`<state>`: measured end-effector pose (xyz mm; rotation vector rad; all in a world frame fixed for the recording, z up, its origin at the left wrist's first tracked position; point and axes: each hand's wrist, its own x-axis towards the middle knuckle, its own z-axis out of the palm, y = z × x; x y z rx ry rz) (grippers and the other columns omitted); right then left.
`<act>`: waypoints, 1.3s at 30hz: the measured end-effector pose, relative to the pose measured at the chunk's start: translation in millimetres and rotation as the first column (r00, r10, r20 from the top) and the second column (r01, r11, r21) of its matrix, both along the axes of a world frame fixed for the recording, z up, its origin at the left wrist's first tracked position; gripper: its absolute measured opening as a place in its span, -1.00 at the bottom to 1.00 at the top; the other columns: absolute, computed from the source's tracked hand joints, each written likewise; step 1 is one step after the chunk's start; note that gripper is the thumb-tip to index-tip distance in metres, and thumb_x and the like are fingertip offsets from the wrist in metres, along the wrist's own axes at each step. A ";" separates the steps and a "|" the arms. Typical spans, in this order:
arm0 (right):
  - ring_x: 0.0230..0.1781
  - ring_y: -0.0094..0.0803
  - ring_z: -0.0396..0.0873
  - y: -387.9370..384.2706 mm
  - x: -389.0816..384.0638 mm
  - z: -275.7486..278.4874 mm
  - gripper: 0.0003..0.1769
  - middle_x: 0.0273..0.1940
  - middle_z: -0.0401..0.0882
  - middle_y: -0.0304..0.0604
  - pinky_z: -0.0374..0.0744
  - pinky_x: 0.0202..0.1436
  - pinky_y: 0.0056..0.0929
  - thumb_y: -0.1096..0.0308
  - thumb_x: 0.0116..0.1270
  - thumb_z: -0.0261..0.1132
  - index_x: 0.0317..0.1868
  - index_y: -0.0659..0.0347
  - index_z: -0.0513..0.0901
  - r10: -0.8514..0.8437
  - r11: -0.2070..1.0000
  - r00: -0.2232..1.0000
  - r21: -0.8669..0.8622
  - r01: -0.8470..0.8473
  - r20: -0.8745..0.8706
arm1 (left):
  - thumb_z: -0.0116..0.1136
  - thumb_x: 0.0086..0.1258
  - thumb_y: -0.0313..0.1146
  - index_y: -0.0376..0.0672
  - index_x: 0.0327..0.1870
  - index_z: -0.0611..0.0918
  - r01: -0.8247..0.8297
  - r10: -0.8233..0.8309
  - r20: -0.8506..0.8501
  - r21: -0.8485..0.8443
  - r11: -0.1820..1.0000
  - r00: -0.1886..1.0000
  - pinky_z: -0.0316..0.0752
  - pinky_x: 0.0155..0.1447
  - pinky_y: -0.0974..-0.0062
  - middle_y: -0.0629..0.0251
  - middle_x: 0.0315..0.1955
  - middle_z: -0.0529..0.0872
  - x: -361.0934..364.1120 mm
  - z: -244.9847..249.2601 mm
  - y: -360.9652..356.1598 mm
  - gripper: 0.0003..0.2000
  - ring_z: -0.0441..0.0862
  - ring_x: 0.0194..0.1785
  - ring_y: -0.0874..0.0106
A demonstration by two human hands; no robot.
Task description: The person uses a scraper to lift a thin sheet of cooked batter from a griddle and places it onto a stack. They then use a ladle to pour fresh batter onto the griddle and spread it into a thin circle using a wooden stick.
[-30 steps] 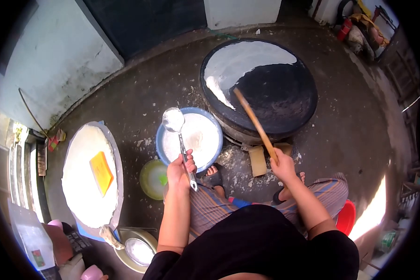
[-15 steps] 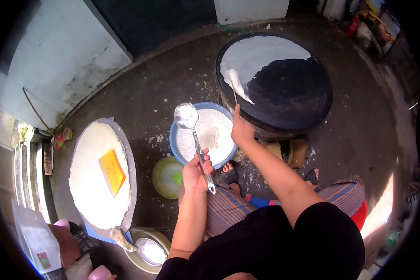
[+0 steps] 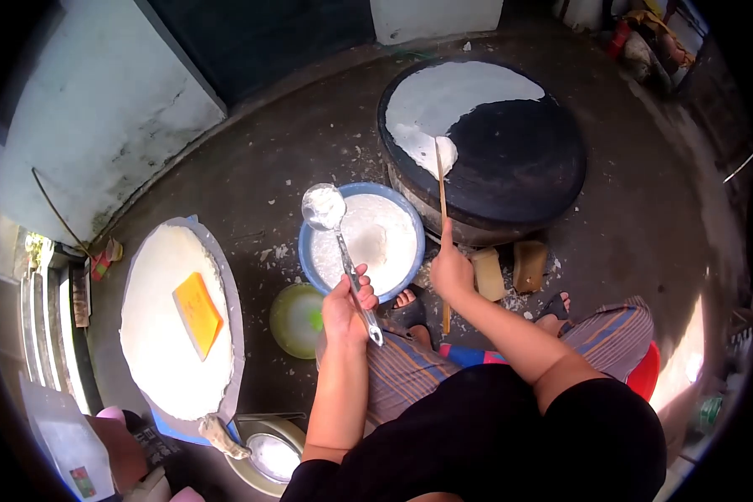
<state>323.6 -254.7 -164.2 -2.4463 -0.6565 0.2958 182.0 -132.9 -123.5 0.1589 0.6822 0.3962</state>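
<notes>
Paste flattens on the griddle (image 3: 523, 159) at 1 o'clock

Toward 8 o'clock, an orange slab (image 3: 198, 314), its nature unclear, lies on a white round (image 3: 163, 360). The left hand (image 3: 345, 314) grasps a ladle (image 3: 324, 207) by the blue tub (image 3: 304, 255). The right hand (image 3: 452, 272) clenches a wooden stick (image 3: 443, 188), hiding part of its shaft; under the tip, the paste (image 3: 448, 156) has just gone from long ridge to blunt lump, so the coat seems partly spread

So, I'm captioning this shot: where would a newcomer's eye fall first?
Probably on the big round black griddle ahead, part coated in white paste, with the right hand holding a wooden stick over it. Then the bright orange piece lying on the white disc at left.
</notes>
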 end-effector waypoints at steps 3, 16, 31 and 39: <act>-0.46 0.01 0.54 18.2 -9.4 -10.7 -0.19 -0.39 0.53 0.15 0.48 -0.38 -0.12 0.48 0.10 0.02 0.32 0.31 -0.21 0.070 0.984 0.997 -0.163 -0.074 -0.035 | -0.38 0.43 -0.31 -0.42 -0.07 0.36 0.008 -0.008 0.021 0.000 1.000 1.000 0.20 -0.54 0.63 0.27 -0.47 0.38 0.7 -2.0 -0.9 -0.67 0.23 -0.56 0.54; -0.48 0.03 0.51 -3.6 -3.7 -32.9 -0.17 -0.40 0.51 0.15 0.46 -0.41 -0.11 0.51 0.05 0.01 0.33 0.27 -0.20 0.067 0.996 0.988 -0.064 -0.059 0.141 | -0.38 0.43 -0.32 -0.43 -0.09 0.36 0.016 -0.016 0.004 0.037 0.999 1.000 0.20 -0.55 0.65 0.24 -0.48 0.38 5.8 5.6 -3.7 -0.68 0.24 -0.57 0.54; -0.49 -0.01 0.52 -93.6 15.4 -23.9 -0.14 -0.38 0.52 0.15 0.47 -0.46 -0.13 0.55 0.02 0.03 0.34 0.23 -0.21 -0.100 0.988 0.987 -0.104 0.114 0.128 | -0.40 0.42 -0.32 -0.44 -0.11 0.36 0.031 -0.030 -0.014 0.017 0.999 0.999 0.22 -0.55 0.64 0.25 -0.48 0.38 12.7 0.4 -5.8 -0.67 0.25 -0.57 0.55; -0.48 -0.12 0.52 -101.6 32.2 -47.0 -0.24 -0.39 0.48 0.05 0.52 -0.40 -0.21 0.50 0.14 -0.02 0.34 0.23 -0.16 0.023 0.971 0.960 -0.236 0.046 0.280 | -0.39 0.42 -0.33 -0.45 -0.12 0.37 0.049 -0.045 -0.072 0.058 0.997 0.996 0.23 -0.56 0.66 0.26 -0.49 0.39 21.5 6.8 -10.6 -0.67 0.26 -0.57 0.54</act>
